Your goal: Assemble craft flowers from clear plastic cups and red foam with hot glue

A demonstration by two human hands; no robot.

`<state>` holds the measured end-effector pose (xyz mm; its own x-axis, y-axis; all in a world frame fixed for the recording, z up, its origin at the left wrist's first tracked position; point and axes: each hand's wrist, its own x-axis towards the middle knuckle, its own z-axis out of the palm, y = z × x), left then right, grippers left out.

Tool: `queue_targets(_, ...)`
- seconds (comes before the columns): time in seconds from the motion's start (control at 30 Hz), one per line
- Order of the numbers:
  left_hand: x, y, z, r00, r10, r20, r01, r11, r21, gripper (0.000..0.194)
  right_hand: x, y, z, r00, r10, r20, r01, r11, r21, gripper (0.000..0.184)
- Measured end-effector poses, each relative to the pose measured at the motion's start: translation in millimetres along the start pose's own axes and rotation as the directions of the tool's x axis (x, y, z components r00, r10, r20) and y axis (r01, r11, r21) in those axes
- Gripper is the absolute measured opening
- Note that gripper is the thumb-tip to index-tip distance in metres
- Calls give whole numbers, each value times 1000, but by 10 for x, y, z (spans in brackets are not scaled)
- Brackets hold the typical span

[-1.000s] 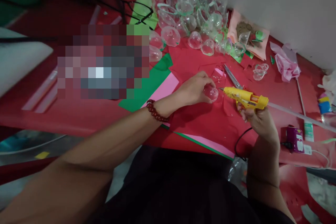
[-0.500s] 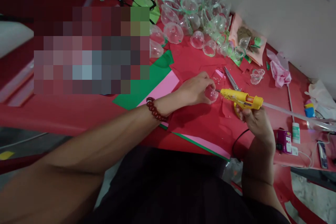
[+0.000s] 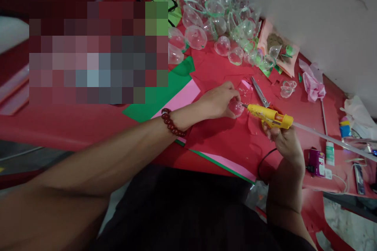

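Note:
My left hand (image 3: pixel 220 100), with a beaded bracelet (image 3: pixel 171 123) at the wrist, curls its thumb and fingers around a small clear plastic cup (image 3: pixel 237 110) low over the red sheets. In my right hand (image 3: pixel 281 137) is a yellow hot glue gun (image 3: pixel 268 115), gripped by its handle. A long clear glue stick (image 3: pixel 326 135) sticks out of its back. The gun's nozzle (image 3: pixel 244 105) points left and is at the cup's edge; whether it touches I cannot tell. Scissors (image 3: pixel 259 92) lie just beyond the gun. Red sheets (image 3: pixel 218 137) lie beneath both hands.
Many clear plastic cups (image 3: pixel 215 6) are heaped at the back. Pink (image 3: pixel 179 96) and green sheets (image 3: pixel 138 110) lie under the red ones. On the right are a purple box (image 3: pixel 316 162), a small bottle (image 3: pixel 330 153), a phone (image 3: pixel 358 178) and cables. A wall (image 3: pixel 324 19) borders the back right.
The glue gun has tilted, its back end now lower, and my right hand has shifted slightly down and left. My left hand still holds the cup, almost unmoved.

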<state>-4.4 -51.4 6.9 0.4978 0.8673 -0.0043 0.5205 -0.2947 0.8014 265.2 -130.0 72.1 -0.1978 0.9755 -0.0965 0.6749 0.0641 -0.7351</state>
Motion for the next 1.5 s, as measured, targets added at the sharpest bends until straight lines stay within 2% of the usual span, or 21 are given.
queue_targets(0.47, -4, 37, -18, 999, -38, 20, 38, 999, 20, 46, -6, -18, -25, 1000, -1, -20, -1, 995, -96, 61)
queue_targets(0.83, 6, 4, -7, 999, -32, 16, 31, 999, 8, 48, -54, -20, -77, 998, -54, -36, 46, 977, -207, 67)
queue_targets(1.03, 13, -2, -5, 1000, -12, 10, 12, 1000, 20, 46, -45, -58, -40, 999, -47, 5, 48, 982, -180, 64)
queue_targets(1.27, 11, 37, -20, 999, -31, 11, 31, 999, 9, 43, -5, -37, 36, 999, -34, -9, 32, 984, -176, 64)
queue_targets(1.5, 10, -2, -3, 1000, 5, -7, -5, 1000, 10, 42, 11, -33, 68, 999, -37, -2, 36, 983, -181, 64)
